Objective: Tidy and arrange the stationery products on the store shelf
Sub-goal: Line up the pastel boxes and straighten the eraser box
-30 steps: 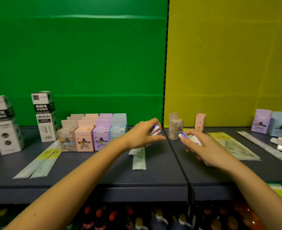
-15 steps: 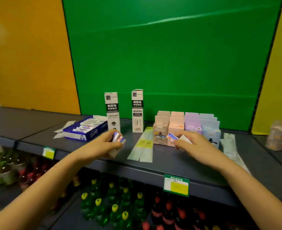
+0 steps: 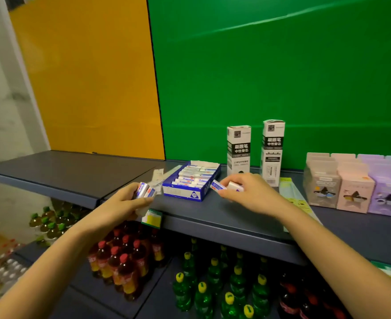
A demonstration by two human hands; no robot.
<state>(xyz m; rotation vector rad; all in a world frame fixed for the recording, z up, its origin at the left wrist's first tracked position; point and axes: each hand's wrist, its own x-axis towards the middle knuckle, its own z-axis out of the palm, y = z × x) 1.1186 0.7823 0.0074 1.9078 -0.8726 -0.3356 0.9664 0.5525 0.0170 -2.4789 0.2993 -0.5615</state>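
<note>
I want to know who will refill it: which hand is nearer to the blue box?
Right. The right hand is beside the blue box's right front corner; the left hand is further away, left of it.

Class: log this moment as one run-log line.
left hand: holds erasers | right hand: holds eraser beside blue box | shelf

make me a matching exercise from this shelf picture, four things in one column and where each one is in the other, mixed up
Things:
1. blue display box
2. two tall white boxes
3. pastel star-window boxes
4. small erasers

Places:
A. far right of the shelf, in rows
B. held in the left hand
C. lying on the shelf between the two hands, full of erasers
D. standing upright at the green back panel, behind the right hand

Pairs: 1-C, 2-D, 3-A, 4-B
</note>
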